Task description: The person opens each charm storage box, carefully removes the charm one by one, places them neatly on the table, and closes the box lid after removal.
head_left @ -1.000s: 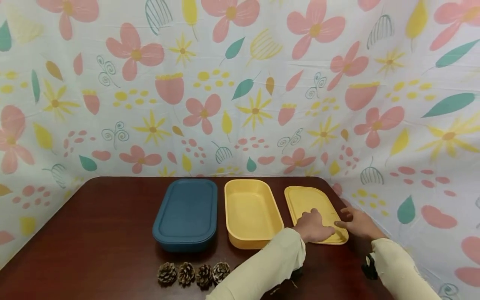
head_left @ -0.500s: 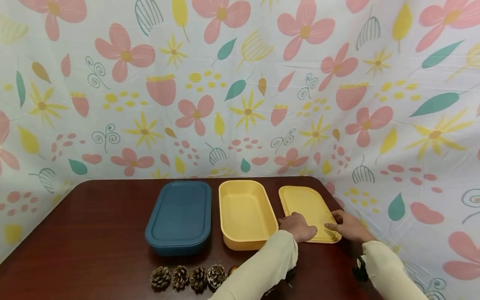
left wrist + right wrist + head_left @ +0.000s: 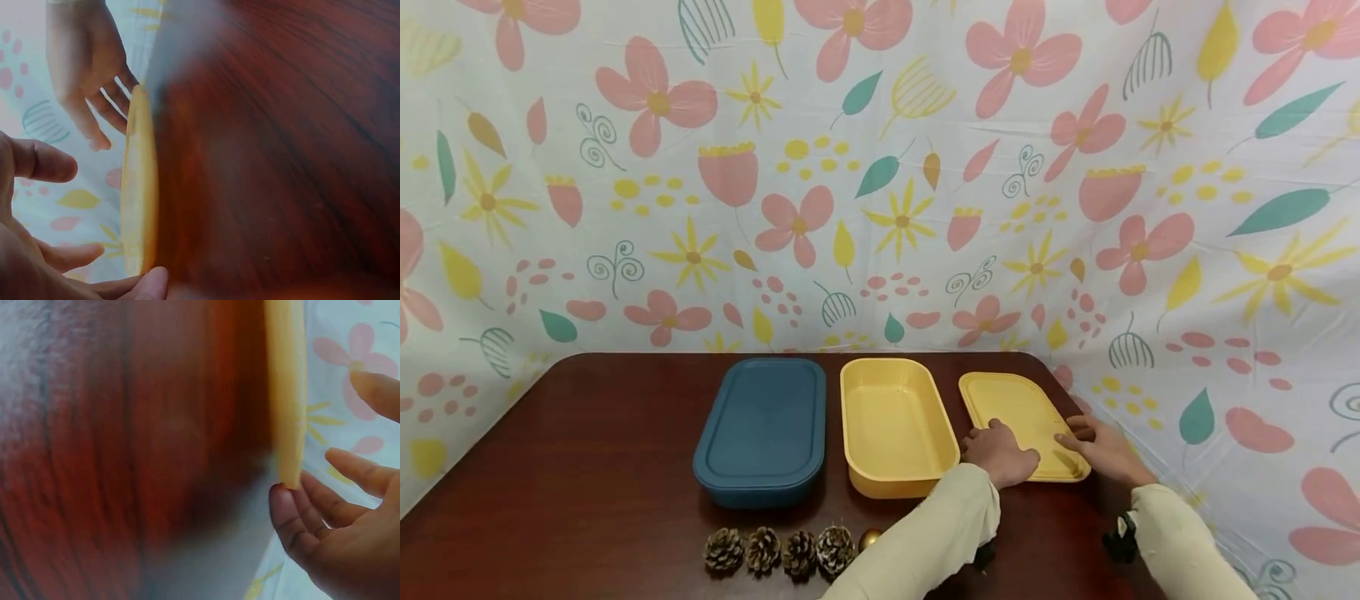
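A flat yellow lid point(image 3: 1011, 404) lies at the right of the table, between my two hands. My left hand point(image 3: 1002, 456) is at its left edge, and in the left wrist view the lower fingertips point(image 3: 157, 280) meet the lid's rim while the thumb stays apart. At the opposite edge, my right hand point(image 3: 1108, 450) has its lower fingertips point(image 3: 282, 499) against the rim, thumb spread away. Neither hand curls around the lid. Left of it stands an uncovered yellow box point(image 3: 897, 487), with nothing visible inside.
A blue box point(image 3: 763, 425) with its lid on stands left of the yellow one. Several pine cones point(image 3: 799, 554) line the front, followed by a golden ball point(image 3: 869, 539) partly behind my left sleeve. Patterned cloth point(image 3: 880, 183) hangs behind the table and along its right side.
My left hand has shifted from over the lid to its left edge. My right hand has closed in on the right edge. The head view has turned slightly.
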`<state>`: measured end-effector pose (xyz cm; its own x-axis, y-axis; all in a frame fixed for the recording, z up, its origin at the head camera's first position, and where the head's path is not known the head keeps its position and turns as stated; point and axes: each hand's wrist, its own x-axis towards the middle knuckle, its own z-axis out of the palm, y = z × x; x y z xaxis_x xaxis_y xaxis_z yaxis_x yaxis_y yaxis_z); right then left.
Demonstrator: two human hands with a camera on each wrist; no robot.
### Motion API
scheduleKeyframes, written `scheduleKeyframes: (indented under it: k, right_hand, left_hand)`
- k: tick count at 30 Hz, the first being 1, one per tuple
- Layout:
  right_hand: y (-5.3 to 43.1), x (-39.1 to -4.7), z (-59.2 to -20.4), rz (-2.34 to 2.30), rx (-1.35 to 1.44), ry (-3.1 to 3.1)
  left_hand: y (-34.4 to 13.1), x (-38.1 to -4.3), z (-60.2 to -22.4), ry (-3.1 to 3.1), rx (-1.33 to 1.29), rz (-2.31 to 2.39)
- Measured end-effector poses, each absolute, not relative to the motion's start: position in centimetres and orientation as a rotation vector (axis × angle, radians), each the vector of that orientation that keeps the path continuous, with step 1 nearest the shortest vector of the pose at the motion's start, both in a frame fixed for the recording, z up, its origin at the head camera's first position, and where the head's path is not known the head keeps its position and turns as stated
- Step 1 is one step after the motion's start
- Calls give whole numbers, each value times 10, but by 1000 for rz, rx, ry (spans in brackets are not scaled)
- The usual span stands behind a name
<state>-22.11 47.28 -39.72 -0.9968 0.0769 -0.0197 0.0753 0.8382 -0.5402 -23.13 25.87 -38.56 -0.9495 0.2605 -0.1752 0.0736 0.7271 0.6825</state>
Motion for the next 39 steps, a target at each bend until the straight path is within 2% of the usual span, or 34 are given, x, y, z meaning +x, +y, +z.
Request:
scheduleKeyframes:
  k: [8,16,20,26,39]
  right_hand:
    - [475,-212,-365,1037,-246,-2909]
    - [474,-209,-355,1202,-193,-2605]
    - [472,-211,-354,1441,-97,-2312]
    - [461,-214,-340,1791,190,-1859]
    - [416,-210,-306,1805,554,-1780]
  left_hand:
    - [258,-217,-358,2827,332,1073]
    - [252,-211,-346,2907,524,1252]
    - [248,-214,-344,2923,578,1435]
    - [237,-220,-339,2906,683,1651]
    - [189,-234,-312,2884,906,1992]
